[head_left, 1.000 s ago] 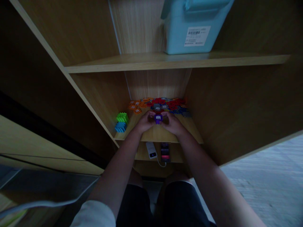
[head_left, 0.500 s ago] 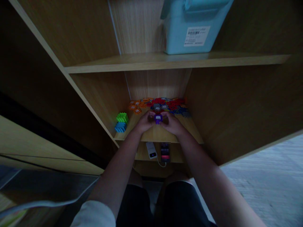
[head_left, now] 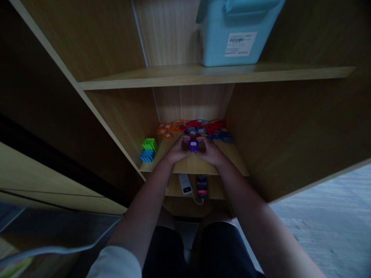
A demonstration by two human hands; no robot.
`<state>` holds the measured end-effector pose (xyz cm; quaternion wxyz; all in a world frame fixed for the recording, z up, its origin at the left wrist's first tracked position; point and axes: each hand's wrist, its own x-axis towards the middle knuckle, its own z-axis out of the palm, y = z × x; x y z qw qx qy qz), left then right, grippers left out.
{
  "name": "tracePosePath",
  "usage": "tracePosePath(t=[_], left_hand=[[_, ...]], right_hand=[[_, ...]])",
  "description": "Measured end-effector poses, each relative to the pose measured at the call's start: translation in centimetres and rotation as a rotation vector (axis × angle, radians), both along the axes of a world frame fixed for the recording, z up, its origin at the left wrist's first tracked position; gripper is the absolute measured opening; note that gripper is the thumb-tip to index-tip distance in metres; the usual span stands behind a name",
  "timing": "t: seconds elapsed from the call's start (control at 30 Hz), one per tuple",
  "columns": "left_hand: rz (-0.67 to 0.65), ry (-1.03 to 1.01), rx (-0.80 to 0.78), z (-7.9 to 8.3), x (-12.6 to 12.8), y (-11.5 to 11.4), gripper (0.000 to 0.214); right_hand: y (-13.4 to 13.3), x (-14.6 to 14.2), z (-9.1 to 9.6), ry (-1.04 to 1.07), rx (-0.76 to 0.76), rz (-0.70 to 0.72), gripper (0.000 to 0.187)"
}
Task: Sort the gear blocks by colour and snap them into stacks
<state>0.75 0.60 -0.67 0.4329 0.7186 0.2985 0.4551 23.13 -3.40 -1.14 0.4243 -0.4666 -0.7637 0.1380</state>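
Observation:
Between my two hands, over the middle shelf (head_left: 188,166), is a small purple toy piece (head_left: 193,145) with a pale patch on its face. The fingers of my left hand (head_left: 178,150) close on its left side. On its right side, my right hand (head_left: 211,150) grips it too. Just behind the fingers lies a heap of flat interlocking pieces: orange pieces (head_left: 165,130) on the left, red pieces (head_left: 214,126) and dark blue pieces (head_left: 223,136) on the right. Left of my hands, a green ridged cube (head_left: 150,144) and a blue ridged cube (head_left: 147,155) stand together.
A light blue bin (head_left: 232,38) with a label stands on the upper shelf (head_left: 174,75). Below my hands, a white power bank (head_left: 184,183) is cabled to a phone (head_left: 202,187). Wooden side panels (head_left: 290,127) flank the shelves.
Both hands stay at almost the same spot. The purple piece is tilted slightly differently between the fingers.

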Motion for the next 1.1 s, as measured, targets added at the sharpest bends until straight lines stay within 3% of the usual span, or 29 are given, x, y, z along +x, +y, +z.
tracePosePath(t=[0.17, 0.53, 0.83, 1.1], left_hand=[[-0.042, -0.017, 0.001, -0.1, 0.1, 0.1, 0.073], [-0.045, -0.045, -0.034, -0.7, 0.2, 0.4, 0.069], [-0.036, -0.043, -0.053, -0.3, 0.2, 0.1, 0.067], [0.127, 0.015, 0.033, 0.6, 0.0, -0.3, 0.044]], right_hand=[[0.1, 0.1, -0.1, -0.012, 0.009, 0.009, 0.059], [0.2, 0.1, -0.2, -0.027, 0.02, 0.008, 0.059], [0.3, 0.0, -0.2, -0.031, -0.018, -0.002, 0.064], [0.4, 0.0, -0.3, -0.067, -0.035, -0.018, 0.067]])
